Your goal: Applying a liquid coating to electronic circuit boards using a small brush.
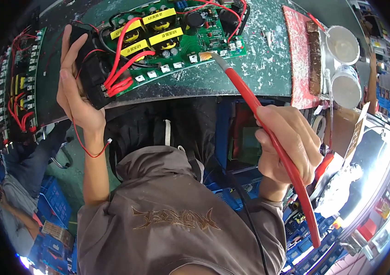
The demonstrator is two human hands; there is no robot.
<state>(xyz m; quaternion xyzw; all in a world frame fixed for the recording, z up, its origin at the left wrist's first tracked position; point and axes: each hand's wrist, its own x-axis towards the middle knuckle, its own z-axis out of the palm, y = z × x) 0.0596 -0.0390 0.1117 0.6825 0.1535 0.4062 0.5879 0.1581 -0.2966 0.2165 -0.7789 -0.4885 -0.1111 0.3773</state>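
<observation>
A green circuit board (pixel 181 50) lies at the table's front edge, carrying yellow-wrapped transformers (pixel 165 37) and thick red wires. My left hand (pixel 76 87) rests against the black part (pixel 93 75) at the board's left end, thumb and fingers spread around it. In my right hand (pixel 291 144) is a long red-handled brush (pixel 250 94), gripped midway along its handle. Its tan tip touches the board's front edge, by a row of small white-and-metal components (pixel 165 68). A thin red wire (pixel 95 155) with a small white plug hangs across my left wrist.
To the right, a red, white-smeared board (pixel 297 55) lies beside a brown bar (pixel 314 59). Two white tubs (pixel 342 45) stand past it. More circuit boards (pixel 20 87) sit at far left, near another person (pixel 18 201). A cardboard box (pixel 348 128) is at right.
</observation>
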